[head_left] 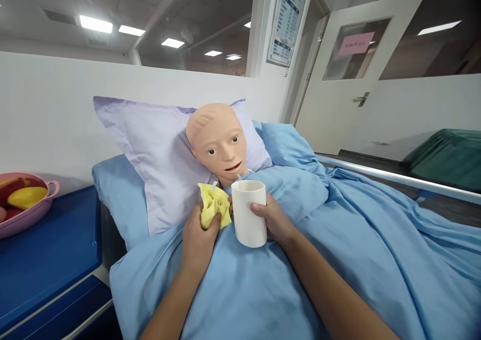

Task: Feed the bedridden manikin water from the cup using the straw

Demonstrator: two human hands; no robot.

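My right hand (277,218) is wrapped round a white mug (249,217), its thumb on the near side. A thin straw or stick (239,177) shows just above the mug's rim; its lower end is hidden. To the left of the mug, my left hand (199,239) grips a crumpled yellow cloth (215,205). Both hands are over the blue blanket, just below the chin of a patient manikin (218,139). The manikin's head rests on a pale lilac pillow (161,164), its mouth slightly parted. The blue blanket (248,290) covers its body.
At the left, a pink basket (35,219) with several pieces of fruit stands on a dark blue bedside cabinet (67,260). A pale bed rail (398,178) runs along the right side. Behind are a white wall (48,99) and a door (353,74).
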